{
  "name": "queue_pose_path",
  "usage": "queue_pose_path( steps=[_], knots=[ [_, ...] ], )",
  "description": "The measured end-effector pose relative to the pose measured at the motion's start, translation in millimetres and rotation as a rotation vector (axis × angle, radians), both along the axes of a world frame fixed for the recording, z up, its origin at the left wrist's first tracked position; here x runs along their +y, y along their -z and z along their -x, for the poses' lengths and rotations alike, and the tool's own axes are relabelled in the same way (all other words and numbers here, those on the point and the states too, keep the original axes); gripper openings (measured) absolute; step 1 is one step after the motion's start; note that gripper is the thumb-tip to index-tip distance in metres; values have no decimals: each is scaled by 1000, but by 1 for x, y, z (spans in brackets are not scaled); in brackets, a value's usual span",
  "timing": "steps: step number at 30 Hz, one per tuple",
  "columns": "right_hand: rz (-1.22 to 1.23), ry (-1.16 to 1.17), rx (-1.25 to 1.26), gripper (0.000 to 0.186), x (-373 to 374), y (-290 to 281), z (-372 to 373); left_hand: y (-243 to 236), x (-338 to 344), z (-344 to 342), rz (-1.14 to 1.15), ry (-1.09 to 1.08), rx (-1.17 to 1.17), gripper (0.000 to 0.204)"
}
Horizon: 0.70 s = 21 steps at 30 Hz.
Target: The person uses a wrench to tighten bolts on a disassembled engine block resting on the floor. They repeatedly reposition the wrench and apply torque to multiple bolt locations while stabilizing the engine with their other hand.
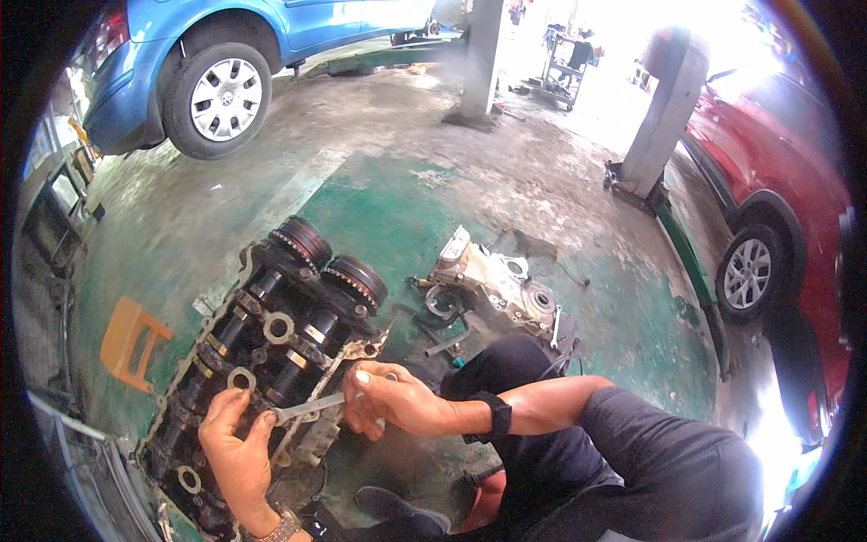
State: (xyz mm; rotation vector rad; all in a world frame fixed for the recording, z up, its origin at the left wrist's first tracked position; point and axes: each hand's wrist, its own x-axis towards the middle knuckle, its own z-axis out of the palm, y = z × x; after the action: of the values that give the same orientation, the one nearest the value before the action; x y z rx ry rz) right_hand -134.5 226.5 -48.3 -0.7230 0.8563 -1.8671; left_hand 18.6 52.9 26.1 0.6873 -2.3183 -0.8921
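Observation:
In front of me lies an engine cylinder head with dark camshafts and two toothed cam gears at its far end. A silver wrench slants above its right edge, between my two hands. My right hand, with a black band on the wrist, is closed around the wrench's right end. At the wrench's left end, the thumb of my left hand presses on it, with the fingers curled beside a round bearing cap. My left fingertips partly hide that end.
A pale metal engine cover lies on the green floor beyond my knee, with another wrench on it. An orange stool is at the left. Lift posts stand between a blue car and a red car.

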Motion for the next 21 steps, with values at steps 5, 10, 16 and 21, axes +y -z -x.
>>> queue_pose_path(
  steps=[5,10,16,21],
  knots=[
    [2,-19,24,41,4,-3,-3,1,-2,0,-15,-10,0,39],
    [7,-6,66,42,7,-6,-5,3,-4,-1,-30,-12,5,38],
    [-27,30,111,43,12,-9,-12,-1,-2,-1,-50,-10,0,38],
    [19,42,161,44,11,-8,-14,2,-2,-1,-193,-67,3,36]
  ],
)
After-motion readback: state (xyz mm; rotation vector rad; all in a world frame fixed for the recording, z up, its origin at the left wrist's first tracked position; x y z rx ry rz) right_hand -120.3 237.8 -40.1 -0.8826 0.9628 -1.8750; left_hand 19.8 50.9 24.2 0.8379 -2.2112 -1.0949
